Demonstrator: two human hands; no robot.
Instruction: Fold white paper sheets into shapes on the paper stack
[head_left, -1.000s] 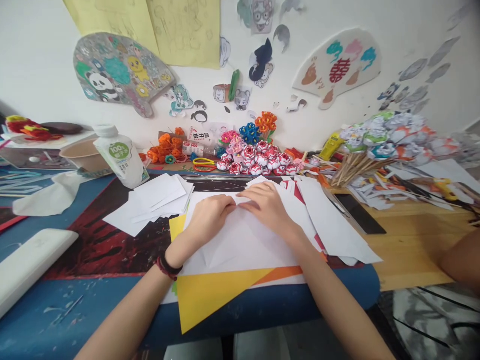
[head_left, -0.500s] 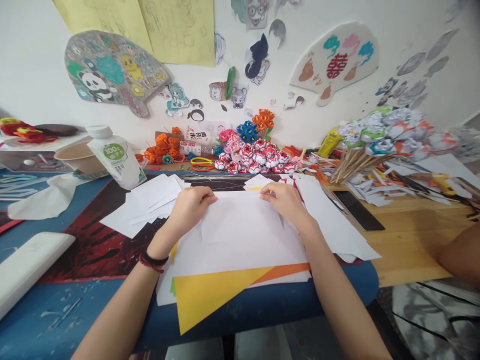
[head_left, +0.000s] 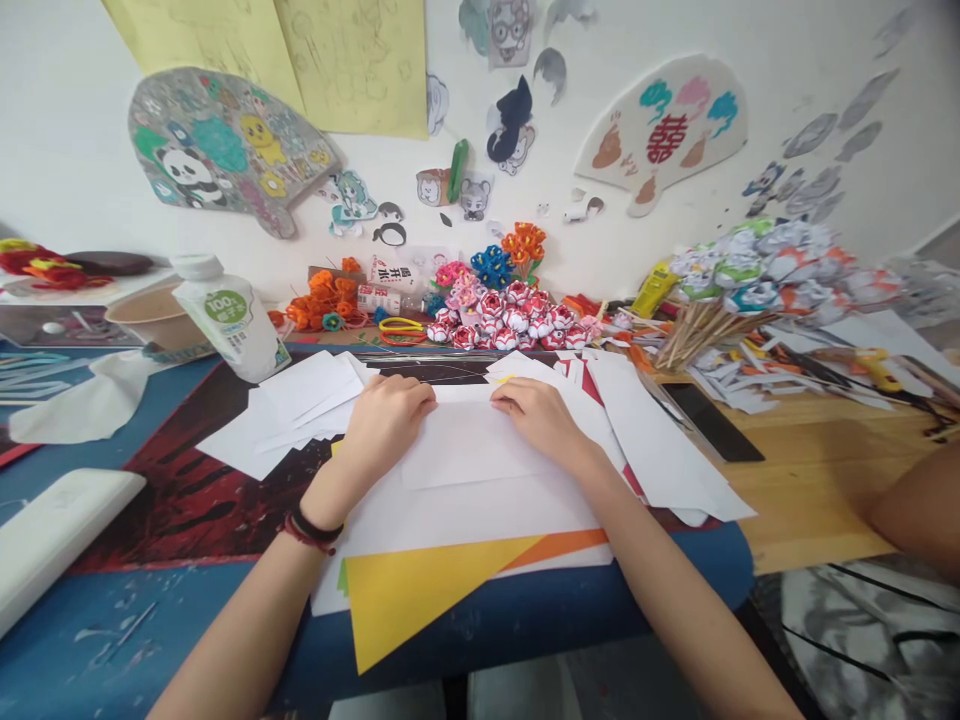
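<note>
A white sheet of paper (head_left: 469, 445) lies over a stack of larger paper, its lower edge visible across the middle. At its upper left corner, my left hand (head_left: 390, 418) is closed with the fingertips pinching the edge. My right hand (head_left: 541, 415) pinches the same top edge further right, thumb and fingers together. Beneath are large white sheets (head_left: 480, 515), with a yellow sheet (head_left: 424, 590) and an orange strip (head_left: 555, 545) sticking out toward me. Dark bands circle my left wrist.
White paper pieces (head_left: 307, 405) lie to the left near a white bottle (head_left: 231, 325). Long white sheets (head_left: 660, 440) and a black phone (head_left: 716, 420) are on the right. Handmade flowers (head_left: 517, 315) line the wall. At far right, another person's arm (head_left: 919, 505) rests near the table.
My right hand has slid left along the sheet's top edge, closer to my left hand. Both hands stay pinched on the paper.
</note>
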